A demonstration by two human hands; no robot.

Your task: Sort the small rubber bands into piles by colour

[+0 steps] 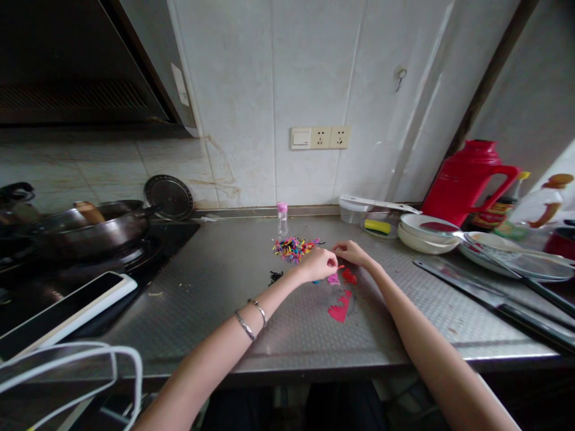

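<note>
Black, thin strands (275, 277) lie midway between the front and back edges of the grey metal counter (215, 269); nearer the back edge, a clear bottle with a pink cap (282, 220) stands behind a multicoloured strand pile (291, 248). The left hand (318, 265) pinches a short red-orange strand (341, 267) near a pink strand heap (333, 279), a flat, jagged red piece (340, 308) towards the front edge, and a red strand heap (349, 276). Right hand (354, 252): grip unclear.

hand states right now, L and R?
Left hand: closed, appears to pinch a small orange-red strip.
Right hand: fingers bent, beside the multicolored pile; can't tell if it holds anything.
</note>
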